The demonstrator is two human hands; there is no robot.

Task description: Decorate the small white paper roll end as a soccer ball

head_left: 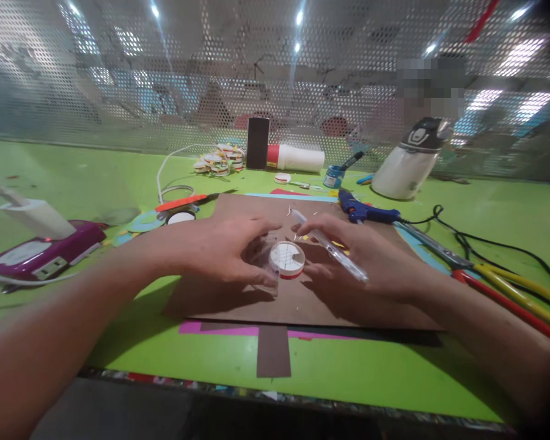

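Disc (287, 259), white and red-rimmed, in from the brown board's (238, 307) front edge; right hand (371, 253) holding a clear pen (343, 257); left hand (220, 252) curved close by, whether gripping, can't tell

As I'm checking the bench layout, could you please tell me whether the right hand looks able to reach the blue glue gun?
Probably yes: the blue glue gun lies just beyond the right hand, with nothing visible standing between them, though the pen in that hand might need putting down first.

glossy clear plastic pen (341, 255), matt brown cardboard (321, 310), perforated metal screen (293, 73)
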